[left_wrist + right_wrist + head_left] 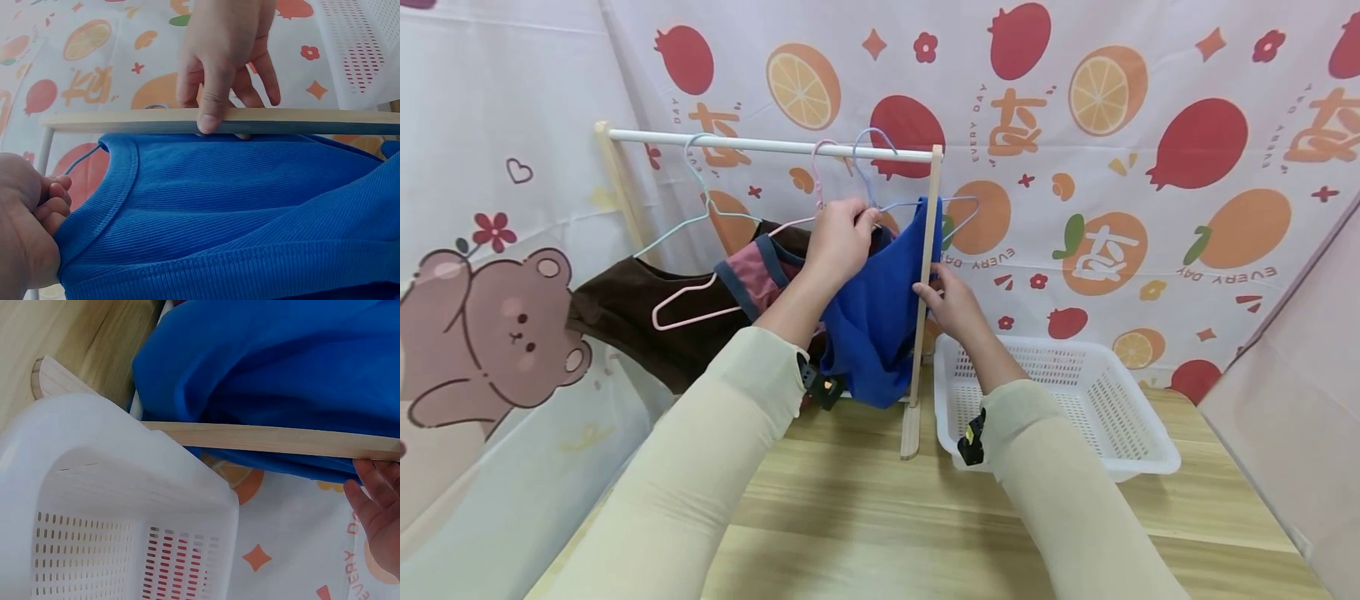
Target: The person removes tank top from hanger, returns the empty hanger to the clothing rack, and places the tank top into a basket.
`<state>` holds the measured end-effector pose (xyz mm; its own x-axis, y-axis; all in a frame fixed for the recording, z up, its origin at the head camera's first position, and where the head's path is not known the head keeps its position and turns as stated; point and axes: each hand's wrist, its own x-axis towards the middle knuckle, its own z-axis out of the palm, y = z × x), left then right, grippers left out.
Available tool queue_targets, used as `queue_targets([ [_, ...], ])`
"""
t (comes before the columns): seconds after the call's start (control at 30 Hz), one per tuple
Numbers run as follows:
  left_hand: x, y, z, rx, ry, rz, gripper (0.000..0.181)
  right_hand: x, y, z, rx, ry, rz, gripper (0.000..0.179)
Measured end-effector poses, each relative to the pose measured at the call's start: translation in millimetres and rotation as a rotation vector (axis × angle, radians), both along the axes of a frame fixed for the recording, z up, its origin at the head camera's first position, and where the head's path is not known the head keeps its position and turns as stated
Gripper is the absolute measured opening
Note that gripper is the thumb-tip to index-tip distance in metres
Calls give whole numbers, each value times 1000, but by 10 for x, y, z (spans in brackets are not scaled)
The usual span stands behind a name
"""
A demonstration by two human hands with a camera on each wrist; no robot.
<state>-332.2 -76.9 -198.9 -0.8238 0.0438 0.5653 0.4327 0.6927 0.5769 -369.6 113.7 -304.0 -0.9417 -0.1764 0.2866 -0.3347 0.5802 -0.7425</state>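
Note:
A blue ribbed garment point(880, 308) hangs from a light blue hanger point(961, 198) near the right end of the clothes rack point(775, 145). My left hand point(842, 237) grips the hanger by the neckline, its fingers curled in the left wrist view. At the rack's wooden post point(927, 275), my right hand point(957, 304) lays its thumb across the wood, with fingers reaching behind, beside the cloth. The garment passes behind this post. To its left hang a pink garment with dark trim point(760, 275) on a pink hanger point(688, 304) and a dark brown garment point(647, 308) on a mint hanger point(703, 196).
A white perforated basket point(1138, 400) stands on the wooden table point(820, 517), right of the rack's foot point(910, 433). Fruit-printed cloth point(1045, 50) covers the wall behind, and a bear-printed cloth point(445, 167) hangs on the left.

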Motion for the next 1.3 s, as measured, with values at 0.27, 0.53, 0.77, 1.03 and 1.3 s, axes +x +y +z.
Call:
queue_targets([
  [0.27, 129, -154, -220, 40, 28, 59, 27, 17, -4, 2, -13, 18, 11, 47],
  [0.53, 355, -332, -519, 150, 174, 116, 28, -5, -1, -25, -45, 28, 17, 47],
  [0.77, 529, -523, -845, 289, 307, 157, 22, -11, -4, -34, -44, 47, 18, 41],
  [1.03, 718, -655, -1132, 433, 367, 128, 23, 2, 19, -21, -48, 46, 7, 41],
  [1.3, 845, -636, -1227, 517, 428, 88, 17, 9, 7, -17, -53, 31, 10, 44],
])
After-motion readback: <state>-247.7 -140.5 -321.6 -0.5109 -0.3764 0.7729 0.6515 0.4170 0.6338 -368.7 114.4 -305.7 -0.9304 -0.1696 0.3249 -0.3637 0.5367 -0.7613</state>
